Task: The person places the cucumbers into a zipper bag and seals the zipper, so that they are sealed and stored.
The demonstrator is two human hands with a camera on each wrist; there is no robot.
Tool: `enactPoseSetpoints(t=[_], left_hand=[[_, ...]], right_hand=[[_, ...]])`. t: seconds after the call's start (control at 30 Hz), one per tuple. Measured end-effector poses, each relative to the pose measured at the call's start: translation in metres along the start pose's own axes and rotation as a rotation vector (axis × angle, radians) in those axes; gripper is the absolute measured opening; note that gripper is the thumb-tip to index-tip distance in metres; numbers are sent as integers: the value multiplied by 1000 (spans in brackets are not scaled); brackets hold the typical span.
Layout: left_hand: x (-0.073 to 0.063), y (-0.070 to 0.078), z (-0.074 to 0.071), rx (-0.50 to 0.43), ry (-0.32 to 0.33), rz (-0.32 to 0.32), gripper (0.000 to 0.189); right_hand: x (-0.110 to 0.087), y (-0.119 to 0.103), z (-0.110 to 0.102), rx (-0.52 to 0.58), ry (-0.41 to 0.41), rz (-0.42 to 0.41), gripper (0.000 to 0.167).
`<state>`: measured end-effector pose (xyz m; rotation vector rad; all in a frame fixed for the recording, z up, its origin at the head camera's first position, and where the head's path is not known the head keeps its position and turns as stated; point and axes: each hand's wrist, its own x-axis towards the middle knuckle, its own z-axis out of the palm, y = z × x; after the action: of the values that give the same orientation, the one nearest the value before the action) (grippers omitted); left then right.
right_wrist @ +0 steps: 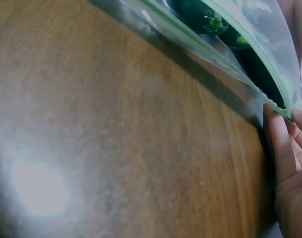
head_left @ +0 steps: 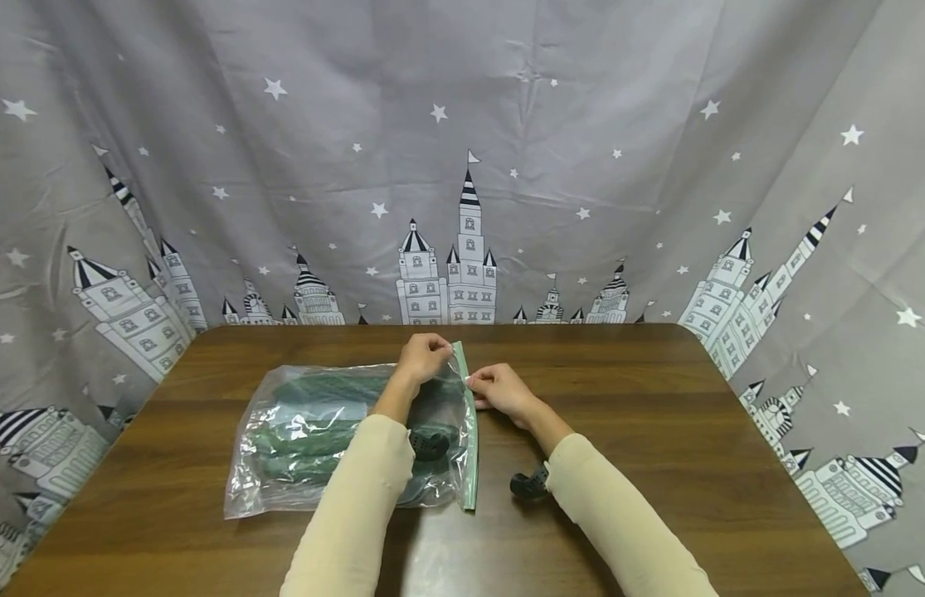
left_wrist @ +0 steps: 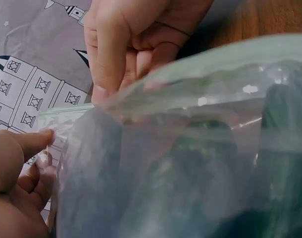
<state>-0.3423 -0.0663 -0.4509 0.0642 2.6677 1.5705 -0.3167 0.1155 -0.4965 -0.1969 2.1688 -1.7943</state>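
Observation:
A clear zip bag (head_left: 241, 493) lies on the table with its pale green zip strip (head_left: 471, 468) toward the right. Several long dark green vegetables (head_left: 305, 439), which look like cucumbers, are inside. My left hand (head_left: 422, 358) pinches the clear film by the bag's far corner, just left of the strip. With thumb and fingers, my right hand (head_left: 502, 390) pinches the strip a little nearer to me. In the right wrist view the mouth stands apart, tapering to the right fingertips (right_wrist: 271, 111), and vegetable ends (right_wrist: 214, 21) show through the gap.
The brown wooden table (head_left: 656, 390) extends around the bag, its far edge close behind my hands. A grey curtain (head_left: 581, 124) with printed castles and stars hangs behind it. Dark wrist devices (head_left: 529, 483) sit at both sleeves.

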Motion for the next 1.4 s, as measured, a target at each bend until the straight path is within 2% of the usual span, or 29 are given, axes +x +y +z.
enactPoseSetpoints(t=[0.27,0.57,0.8,1.4], left_hand=[[-1,0,-1,-9,11,-51,13],[0,-4,1,-18,12,-55,15],[1,-4,0,-25,18,-55,15],[1,-5,2,-76,19,-59,13]], right_hand=[[-4,-1,3,-4,-29,18,23],[-13,-3,5,-18,-42,-2,22],[-15,-2,6,-10,-65,42,22],[-29,-2,6,-53,-89,56,18]])
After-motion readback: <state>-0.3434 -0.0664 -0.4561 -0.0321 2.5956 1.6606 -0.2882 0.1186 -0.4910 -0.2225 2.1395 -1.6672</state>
